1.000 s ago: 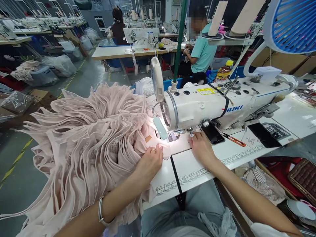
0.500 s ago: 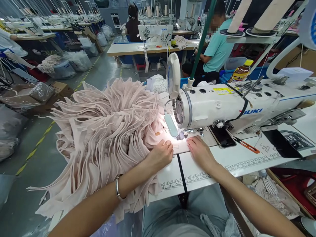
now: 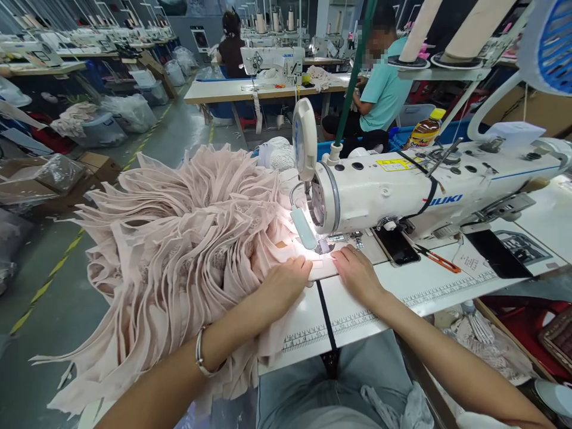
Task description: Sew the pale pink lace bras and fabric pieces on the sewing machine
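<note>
Nearer the left hand (image 3: 286,283) than a second ago, the right hand (image 3: 357,275) rests, both half-curled, on pale pink cloth (image 3: 322,270) before the sewing machine (image 3: 375,193), any pinch unclear, where light, even tension should keep it flat.

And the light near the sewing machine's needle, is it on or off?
On: a glow brightens the pink fabric beside the sewing machine.

Grey floor (image 3: 185,125) with yellow line (image 3: 49,277)
</note>
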A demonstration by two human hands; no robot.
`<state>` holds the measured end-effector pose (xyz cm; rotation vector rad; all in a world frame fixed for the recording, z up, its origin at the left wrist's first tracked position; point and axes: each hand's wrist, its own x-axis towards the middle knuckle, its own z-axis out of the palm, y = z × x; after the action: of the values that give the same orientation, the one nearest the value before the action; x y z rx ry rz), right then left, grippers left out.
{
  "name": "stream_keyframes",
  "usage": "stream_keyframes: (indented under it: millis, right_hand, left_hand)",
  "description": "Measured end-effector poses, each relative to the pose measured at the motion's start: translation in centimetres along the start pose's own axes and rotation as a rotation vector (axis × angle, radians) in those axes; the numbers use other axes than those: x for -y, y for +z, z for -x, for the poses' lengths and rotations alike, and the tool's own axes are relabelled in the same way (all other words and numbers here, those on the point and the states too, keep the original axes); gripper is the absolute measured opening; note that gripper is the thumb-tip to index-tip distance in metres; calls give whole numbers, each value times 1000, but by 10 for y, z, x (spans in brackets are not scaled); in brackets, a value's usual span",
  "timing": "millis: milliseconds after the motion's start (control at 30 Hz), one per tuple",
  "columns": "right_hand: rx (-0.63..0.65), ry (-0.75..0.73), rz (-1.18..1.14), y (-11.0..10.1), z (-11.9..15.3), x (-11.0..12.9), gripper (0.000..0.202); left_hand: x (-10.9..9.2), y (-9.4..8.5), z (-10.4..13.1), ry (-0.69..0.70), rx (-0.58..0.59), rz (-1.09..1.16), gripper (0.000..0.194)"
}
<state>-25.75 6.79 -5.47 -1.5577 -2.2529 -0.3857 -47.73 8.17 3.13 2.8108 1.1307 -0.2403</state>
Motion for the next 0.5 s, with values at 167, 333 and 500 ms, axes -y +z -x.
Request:
stream_keyframes:
  millis: [167,333,500]
  right_hand:
    - [31,-2,70,-3,-2,1,26]
    - [198,60,104,-16,-11,6,36]
    - [395,195,113,-28,-25,0,35]
  left_hand:
    - [-4,46,-11,-28,-175,-425,53]
    - [10,40,-25,7,-160,-484,40]
    - [23,37,-44,188,-258,-376,36]
